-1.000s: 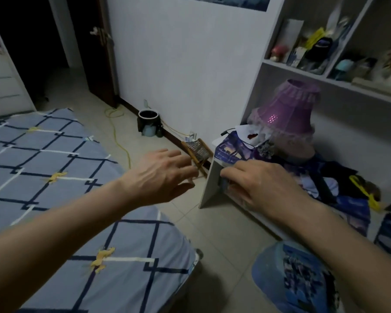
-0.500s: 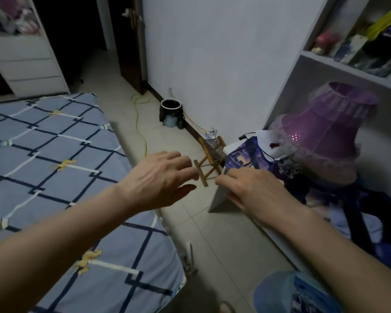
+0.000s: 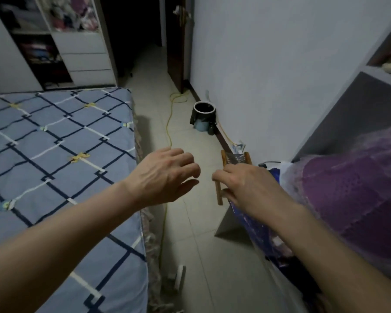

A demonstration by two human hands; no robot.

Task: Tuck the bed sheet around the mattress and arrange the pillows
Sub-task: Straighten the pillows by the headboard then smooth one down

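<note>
The blue bed sheet (image 3: 54,154), crossed by dark and white lattice lines, lies flat over the mattress (image 3: 150,236) on the left; the mattress's patterned side shows along the right edge. My left hand (image 3: 165,175) hovers above the bed's right edge, fingers apart and loosely curled, holding nothing. My right hand (image 3: 246,188) reaches over the aisle, fingers curled down onto the edge of a blue printed pillow (image 3: 255,224) on a low white surface. The fingertips are hidden.
A narrow tiled aisle runs between the bed and the wall. It holds a yellow cable (image 3: 169,125), a black-lined bin (image 3: 203,114), a small wooden chair (image 3: 235,158) and a white object (image 3: 180,276). A purple lampshade (image 3: 352,195) sits right; a wardrobe (image 3: 81,48) and a door (image 3: 178,44) stand beyond.
The view has swung left and up, showing more of the bed, wardrobe and doorway. Both hands keep their pose; my right hand has shifted slightly left past the low surface's corner.
</note>
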